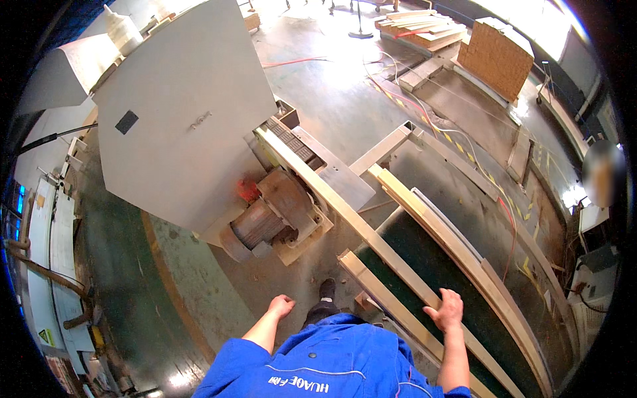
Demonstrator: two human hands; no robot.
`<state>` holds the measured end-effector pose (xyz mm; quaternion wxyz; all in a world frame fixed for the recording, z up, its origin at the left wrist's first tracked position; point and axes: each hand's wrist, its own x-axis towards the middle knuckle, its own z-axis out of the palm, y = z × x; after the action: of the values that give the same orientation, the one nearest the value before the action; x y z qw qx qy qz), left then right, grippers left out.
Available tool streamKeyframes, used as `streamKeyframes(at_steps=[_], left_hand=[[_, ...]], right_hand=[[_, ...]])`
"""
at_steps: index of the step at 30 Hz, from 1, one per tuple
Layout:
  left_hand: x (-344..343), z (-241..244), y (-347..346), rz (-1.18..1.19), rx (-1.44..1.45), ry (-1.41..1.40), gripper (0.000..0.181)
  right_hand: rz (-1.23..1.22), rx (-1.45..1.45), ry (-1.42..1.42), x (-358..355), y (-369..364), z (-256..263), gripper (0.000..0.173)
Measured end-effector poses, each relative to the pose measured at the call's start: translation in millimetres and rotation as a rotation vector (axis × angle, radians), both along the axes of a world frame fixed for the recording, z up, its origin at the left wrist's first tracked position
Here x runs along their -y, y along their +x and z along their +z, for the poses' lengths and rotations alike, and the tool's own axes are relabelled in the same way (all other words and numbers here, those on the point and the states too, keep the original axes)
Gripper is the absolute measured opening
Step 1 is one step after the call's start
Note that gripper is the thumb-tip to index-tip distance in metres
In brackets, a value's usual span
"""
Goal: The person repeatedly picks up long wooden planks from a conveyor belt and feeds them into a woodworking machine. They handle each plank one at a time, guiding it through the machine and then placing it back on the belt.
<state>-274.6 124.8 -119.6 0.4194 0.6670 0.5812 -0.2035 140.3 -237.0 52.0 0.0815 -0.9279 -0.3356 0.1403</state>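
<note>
A long pale wooden strip (348, 219) runs from the roller track (293, 142) beside a large grey machine housing (174, 114) down toward my right side. My right hand (446, 309) is over the strip's lower part, thumb apart from the fingers. Whether the palm touches the wood is hard to tell. Low in front of my body, my left hand (282, 305) has its fingers curled, and nothing shows in it. Under the strip lies a dark green surface (423, 244), with a stack of long boards (448, 229) along its far side and another board (383, 293) along its near side.
An electric motor with blower (268, 214) sits low beside the housing. A metal frame (383, 149) stands beyond the strip. Hoses (418, 109) cross the floor. Wood stacks (423, 27) and a brown panel stack (495, 59) stand farther back. A blurred shape (602, 174) is far right.
</note>
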Motion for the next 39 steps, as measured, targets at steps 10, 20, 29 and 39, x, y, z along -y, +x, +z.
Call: streamKeyframes(at_steps=[10, 20, 29, 39], left_hand=[[-47, 35, 77, 0.264, 0.493, 0.066, 0.032], [-176, 186, 213, 0.744, 1.59, -0.286, 0.093], [-147, 255, 228, 0.857, 1.835, -0.545, 0.07], [-144, 273, 210, 0.855, 1.617, -0.402, 0.062]], right_hand=[[0.217, -0.004, -0.03, 34, 8, 0, 0.046], [-0.236, -0.128, -0.546, 209, -12, 97, 0.034], [-0.402, -0.04, -0.444, 271, -31, 94, 0.037], [-0.423, -0.017, -0.52, 274, -37, 82, 0.041]])
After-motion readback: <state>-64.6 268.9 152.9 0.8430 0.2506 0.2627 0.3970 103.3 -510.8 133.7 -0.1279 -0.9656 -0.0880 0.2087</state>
